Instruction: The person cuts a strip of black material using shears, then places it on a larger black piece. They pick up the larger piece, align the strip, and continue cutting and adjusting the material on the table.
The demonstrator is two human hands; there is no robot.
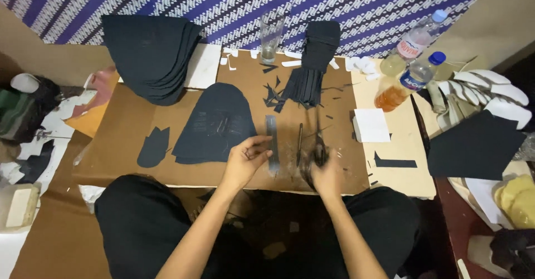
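Brown cardboard covers the tabletop in front of a purple patterned cloth, and both hands meet at its near edge. Left hand pinches the near end of a narrow grey strip, whose long axis runs toward 12 o'clock; right hand, blurred, is closed around scissors just beside at 3 o'clock, blades pointing to 12. Dark cut sheets lie at 10 o'clock, bottles at 2.

A purple-and-white patterned cloth hangs behind a low brown board — tan wall at right, dim light.
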